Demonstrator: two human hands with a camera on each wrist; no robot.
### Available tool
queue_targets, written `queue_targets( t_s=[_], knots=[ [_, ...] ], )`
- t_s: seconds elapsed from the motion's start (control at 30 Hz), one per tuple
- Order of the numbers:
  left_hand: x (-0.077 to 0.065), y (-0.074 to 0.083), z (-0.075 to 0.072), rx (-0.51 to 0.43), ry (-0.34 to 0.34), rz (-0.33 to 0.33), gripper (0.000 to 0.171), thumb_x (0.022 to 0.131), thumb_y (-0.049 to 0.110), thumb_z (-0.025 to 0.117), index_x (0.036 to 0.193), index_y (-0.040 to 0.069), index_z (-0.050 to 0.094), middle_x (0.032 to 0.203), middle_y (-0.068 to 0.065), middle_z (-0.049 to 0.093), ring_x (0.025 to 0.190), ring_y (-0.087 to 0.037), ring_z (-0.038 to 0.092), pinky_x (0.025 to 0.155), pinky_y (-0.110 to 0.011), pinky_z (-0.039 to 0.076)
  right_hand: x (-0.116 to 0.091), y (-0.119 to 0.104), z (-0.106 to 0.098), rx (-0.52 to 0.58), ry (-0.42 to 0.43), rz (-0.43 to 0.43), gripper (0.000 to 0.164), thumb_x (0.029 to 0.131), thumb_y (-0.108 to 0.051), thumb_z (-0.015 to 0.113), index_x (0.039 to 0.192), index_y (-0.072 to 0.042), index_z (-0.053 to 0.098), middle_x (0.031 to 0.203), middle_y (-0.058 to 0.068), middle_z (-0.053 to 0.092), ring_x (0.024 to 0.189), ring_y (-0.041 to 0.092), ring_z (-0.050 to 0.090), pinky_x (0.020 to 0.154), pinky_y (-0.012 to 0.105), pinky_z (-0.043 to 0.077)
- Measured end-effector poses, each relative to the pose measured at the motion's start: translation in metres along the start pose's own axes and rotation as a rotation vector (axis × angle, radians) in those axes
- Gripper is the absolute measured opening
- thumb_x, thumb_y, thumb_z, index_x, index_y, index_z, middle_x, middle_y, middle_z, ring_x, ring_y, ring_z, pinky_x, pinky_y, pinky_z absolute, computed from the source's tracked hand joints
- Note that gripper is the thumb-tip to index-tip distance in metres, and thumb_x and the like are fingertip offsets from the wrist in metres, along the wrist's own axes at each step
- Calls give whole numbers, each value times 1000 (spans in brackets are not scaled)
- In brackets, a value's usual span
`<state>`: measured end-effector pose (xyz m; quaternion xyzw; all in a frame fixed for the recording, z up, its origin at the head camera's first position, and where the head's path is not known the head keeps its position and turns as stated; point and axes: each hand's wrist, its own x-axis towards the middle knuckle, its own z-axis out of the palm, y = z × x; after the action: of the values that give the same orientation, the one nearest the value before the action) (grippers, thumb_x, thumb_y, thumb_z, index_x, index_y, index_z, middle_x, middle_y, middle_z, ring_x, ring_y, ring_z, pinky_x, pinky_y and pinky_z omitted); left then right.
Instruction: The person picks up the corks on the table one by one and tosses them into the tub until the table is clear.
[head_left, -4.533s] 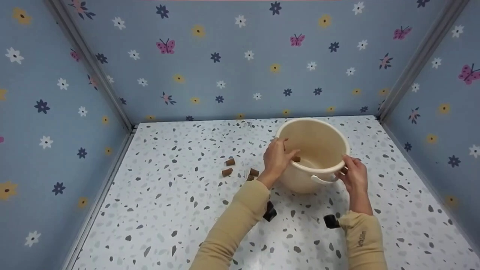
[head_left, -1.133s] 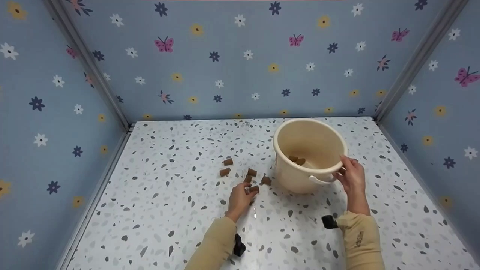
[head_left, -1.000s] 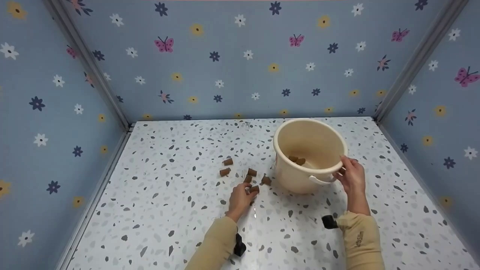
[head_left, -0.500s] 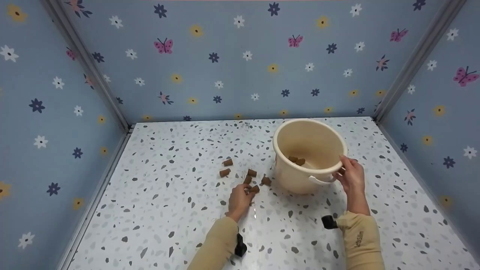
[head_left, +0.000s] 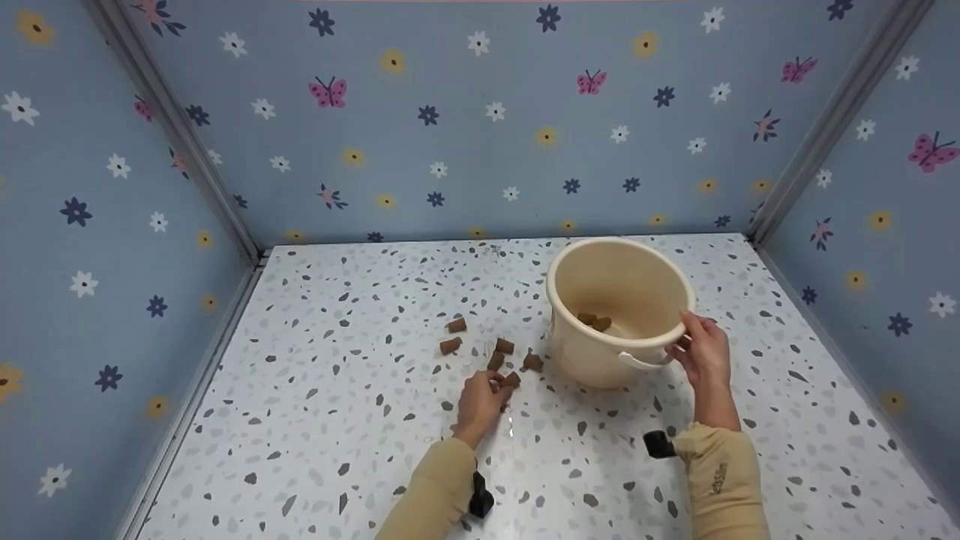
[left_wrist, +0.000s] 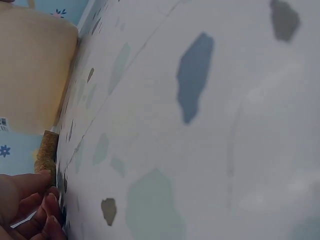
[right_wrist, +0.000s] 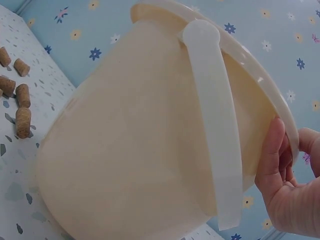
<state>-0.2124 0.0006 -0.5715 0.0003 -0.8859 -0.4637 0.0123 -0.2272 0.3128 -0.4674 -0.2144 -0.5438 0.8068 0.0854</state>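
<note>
At least five brown corks lie loose on the speckled table, just left of the bucket. Another, the near cork, is pinched between the thumb and curled fingers of the left hand, which hide part of it. More corks show inside the bucket, partly behind its front wall, so their count is uncertain. The right hand grips the bucket's rim between thumb and fingers; the fingertips beyond the rim are mostly hidden. It also covers one end of the white handle. In the left wrist view, the frame's edge cuts off both bucket and hand. Lettering on the right sleeve is too blurred to read.
</note>
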Motion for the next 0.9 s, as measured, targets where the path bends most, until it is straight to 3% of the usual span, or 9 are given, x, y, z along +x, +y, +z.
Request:
queue_targets(
  t_s=[0.17,0.2,0.27,0.5,0.63,0.9],
  knots=[
    [-3,3,-1,1,0,24,12,79,15,65,87,6,65,65,2,54,55,-11,48,50,-28,39,0,1,0,-14,13,1,33,86,-24,59,105,0,47,77,3,54,60,10,55,50,23,47],
    [-3,5,-2,-3,-1,27,12,80,15,65,87,7,65,63,2,53,54,-11,47,49,-28,39,-16,-9,10,-59,45,14,34,86,-23,58,107,0,45,79,4,54,62,10,56,52,23,47],
    [-3,7,-2,-8,-2,33,12,80,17,65,87,7,65,61,2,52,51,-10,45,46,-27,36,-12,-7,8,-64,49,12,32,86,-24,59,105,-2,46,82,4,54,63,10,57,53,23,48],
    [-6,18,-8,-16,31,73,13,80,14,65,90,7,66,60,2,51,48,-8,43,44,-24,34,44,24,-28,3,-39,-12,29,80,-24,66,96,-5,52,81,7,56,66,16,59,54,29,49],
    [-9,27,-13,-19,56,112,15,80,16,66,92,7,66,61,2,53,47,-7,43,43,-23,34,39,22,-24,16,-35,-10,31,80,-24,66,98,-4,51,82,7,56,66,16,59,53,29,49],
    [-13,48,-26,-53,96,176,18,79,21,67,92,9,67,64,4,55,53,-6,48,46,-22,38,-15,-10,10,-34,32,18,22,88,-21,56,98,-5,45,79,3,54,61,10,56,51,23,47]
  ],
)
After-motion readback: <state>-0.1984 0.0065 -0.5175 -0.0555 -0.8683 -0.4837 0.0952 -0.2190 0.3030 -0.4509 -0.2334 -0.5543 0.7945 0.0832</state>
